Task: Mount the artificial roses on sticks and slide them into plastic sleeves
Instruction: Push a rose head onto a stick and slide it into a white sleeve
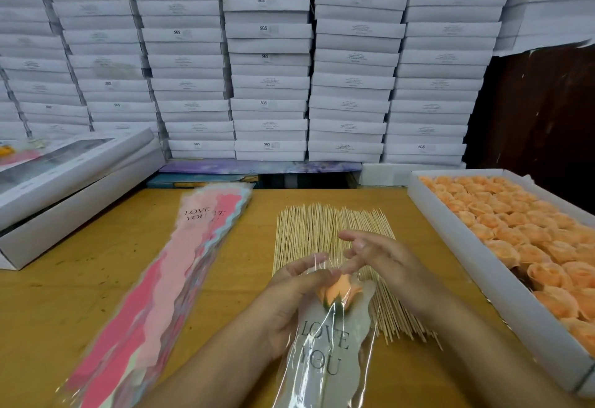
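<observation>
One sleeved rose (336,293), bloom pointing away.

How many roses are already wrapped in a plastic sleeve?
1: a peach artificial rose inside the clear plastic "LOVE YOU" sleeve gripped by the left hand. The pink sleeve stack looks empty, though lower layers are hidden.

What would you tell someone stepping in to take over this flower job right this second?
Left hand: holds the clear "LOVE YOU" sleeve near its top, an orange rose already inside.
Right hand: open above the sleeve's mouth, holding nothing.
Sticks: spread on the table behind the hands.
Loose roses: in the white tray on the right.
Empty sleeves: stacked on the left.
Done: this rose is sleeved.
Left: set it aside, then mount and sleeve the many remaining roses.
</observation>
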